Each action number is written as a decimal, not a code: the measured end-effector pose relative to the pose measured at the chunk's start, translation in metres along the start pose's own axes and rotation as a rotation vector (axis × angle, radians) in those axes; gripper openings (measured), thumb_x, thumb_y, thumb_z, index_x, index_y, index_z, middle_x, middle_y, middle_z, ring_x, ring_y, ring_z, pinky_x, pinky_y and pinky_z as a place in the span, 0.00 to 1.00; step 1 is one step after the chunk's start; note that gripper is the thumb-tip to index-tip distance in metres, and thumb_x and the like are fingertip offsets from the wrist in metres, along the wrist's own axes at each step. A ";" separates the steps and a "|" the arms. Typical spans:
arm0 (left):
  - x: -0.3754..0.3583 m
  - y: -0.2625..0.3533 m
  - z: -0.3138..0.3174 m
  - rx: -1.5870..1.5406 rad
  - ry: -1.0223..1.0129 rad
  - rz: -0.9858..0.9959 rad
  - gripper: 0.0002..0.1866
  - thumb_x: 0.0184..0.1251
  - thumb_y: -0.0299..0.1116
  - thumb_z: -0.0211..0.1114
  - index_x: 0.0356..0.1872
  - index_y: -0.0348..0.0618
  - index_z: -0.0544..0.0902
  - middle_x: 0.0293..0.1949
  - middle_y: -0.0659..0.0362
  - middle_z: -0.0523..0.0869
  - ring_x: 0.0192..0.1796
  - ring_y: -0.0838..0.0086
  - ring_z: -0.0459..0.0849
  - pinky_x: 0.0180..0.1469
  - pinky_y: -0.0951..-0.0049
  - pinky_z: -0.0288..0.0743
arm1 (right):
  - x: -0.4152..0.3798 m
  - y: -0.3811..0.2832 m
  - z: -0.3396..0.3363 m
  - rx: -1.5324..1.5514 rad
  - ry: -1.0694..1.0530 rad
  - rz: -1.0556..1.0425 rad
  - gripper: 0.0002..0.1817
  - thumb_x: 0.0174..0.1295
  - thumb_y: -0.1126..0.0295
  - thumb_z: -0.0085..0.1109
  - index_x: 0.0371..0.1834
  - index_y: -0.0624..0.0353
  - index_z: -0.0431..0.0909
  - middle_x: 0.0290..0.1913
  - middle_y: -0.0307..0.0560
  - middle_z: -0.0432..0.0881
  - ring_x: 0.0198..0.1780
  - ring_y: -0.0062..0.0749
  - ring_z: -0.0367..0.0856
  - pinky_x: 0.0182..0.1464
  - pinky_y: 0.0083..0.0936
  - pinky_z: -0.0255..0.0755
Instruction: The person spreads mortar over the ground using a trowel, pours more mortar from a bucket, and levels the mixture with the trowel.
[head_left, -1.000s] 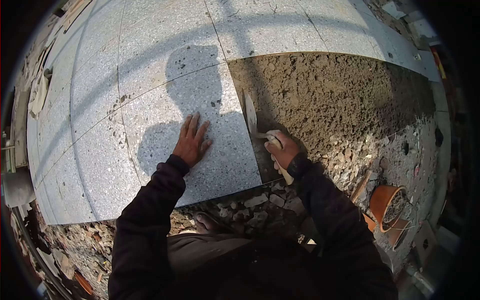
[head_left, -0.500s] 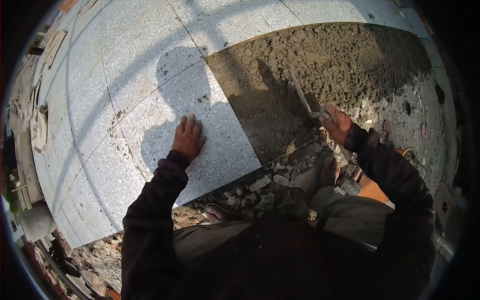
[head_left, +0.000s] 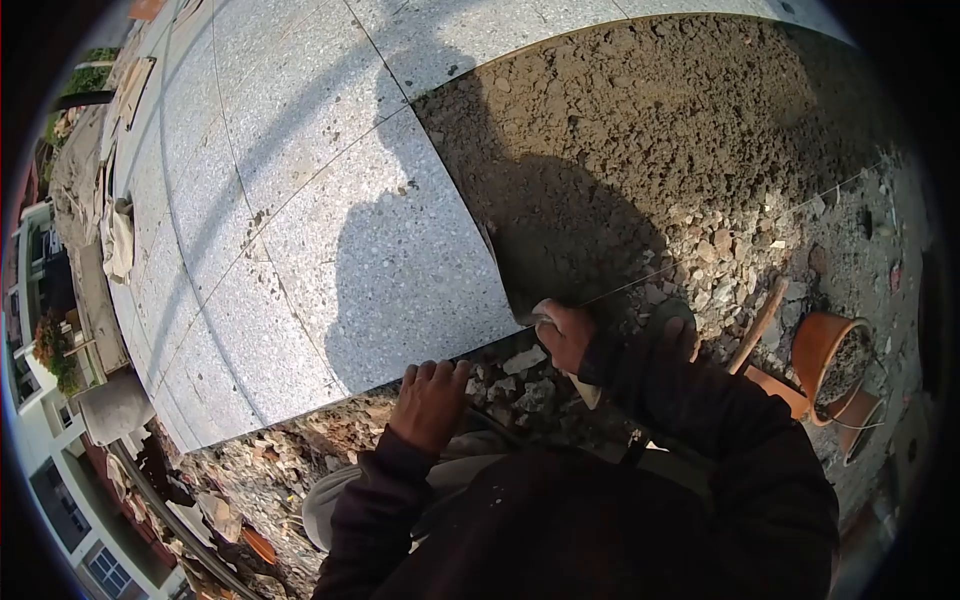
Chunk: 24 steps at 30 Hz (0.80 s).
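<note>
My right hand [head_left: 565, 335] is closed around a trowel [head_left: 586, 392]; its pale handle shows below the fist. The thin blade appears nearly edge-on, along the right edge of the speckled grey tile [head_left: 430, 270] near its front corner. My left hand [head_left: 430, 400] is at the tile's front edge, fingers side by side and pointing forward, with the fingertips at the rim. Whether they press on the tile is hard to see. Right of the tile lies a bed of damp brown mortar [head_left: 640, 120], partly in my shadow.
A taut string [head_left: 635, 283] runs along the mortar's near side. Broken stones [head_left: 720, 260] cover the ground beyond it. At right are an orange pan [head_left: 822, 355], tilted and smeared with mortar, and a wooden handle [head_left: 760, 325]. A building [head_left: 75, 510] stands far left.
My right hand has brought the trowel left and nearer, from over the mortar to the tile's corner. My left hand has slid back from the tile's surface to its front edge.
</note>
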<state>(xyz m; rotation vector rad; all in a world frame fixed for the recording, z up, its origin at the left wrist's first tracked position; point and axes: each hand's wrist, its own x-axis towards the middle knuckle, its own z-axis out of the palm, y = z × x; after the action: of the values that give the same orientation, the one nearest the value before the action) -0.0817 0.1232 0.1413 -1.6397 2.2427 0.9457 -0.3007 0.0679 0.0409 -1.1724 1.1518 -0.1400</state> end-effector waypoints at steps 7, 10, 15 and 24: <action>0.025 -0.001 -0.002 -0.024 0.036 0.150 0.21 0.56 0.33 0.60 0.52 0.41 0.70 0.42 0.54 0.77 0.49 0.62 0.75 0.53 0.63 0.66 | -0.024 0.045 0.023 -0.319 0.115 -0.209 0.18 0.53 0.66 0.50 0.45 0.65 0.71 0.32 0.66 0.77 0.39 0.60 0.76 0.41 0.46 0.70; 0.030 -0.004 -0.003 -0.020 0.062 0.170 0.21 0.56 0.33 0.60 0.52 0.41 0.70 0.41 0.54 0.77 0.48 0.62 0.75 0.53 0.63 0.65 | -0.024 0.029 0.023 -0.327 0.123 -0.171 0.17 0.53 0.67 0.50 0.45 0.64 0.71 0.33 0.66 0.77 0.39 0.60 0.76 0.41 0.46 0.70; 0.025 -0.008 0.013 -0.030 0.076 0.210 0.21 0.56 0.34 0.59 0.51 0.40 0.70 0.39 0.55 0.77 0.46 0.63 0.75 0.51 0.62 0.65 | 0.009 0.005 0.017 -0.397 0.191 -0.085 0.15 0.55 0.67 0.51 0.44 0.62 0.71 0.35 0.63 0.78 0.41 0.58 0.76 0.42 0.45 0.71; 0.004 -0.007 -0.021 0.022 0.127 0.098 0.21 0.56 0.33 0.60 0.52 0.45 0.71 0.42 0.54 0.77 0.50 0.62 0.74 0.54 0.63 0.65 | 0.008 0.008 -0.076 -0.443 0.308 0.008 0.19 0.54 0.66 0.53 0.49 0.63 0.73 0.30 0.57 0.80 0.34 0.45 0.81 0.38 0.35 0.74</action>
<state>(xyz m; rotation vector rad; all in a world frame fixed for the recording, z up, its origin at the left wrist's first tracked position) -0.0731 0.1067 0.1528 -1.6366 2.4285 0.8584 -0.3585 0.0177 0.0356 -1.5744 1.5081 -0.0606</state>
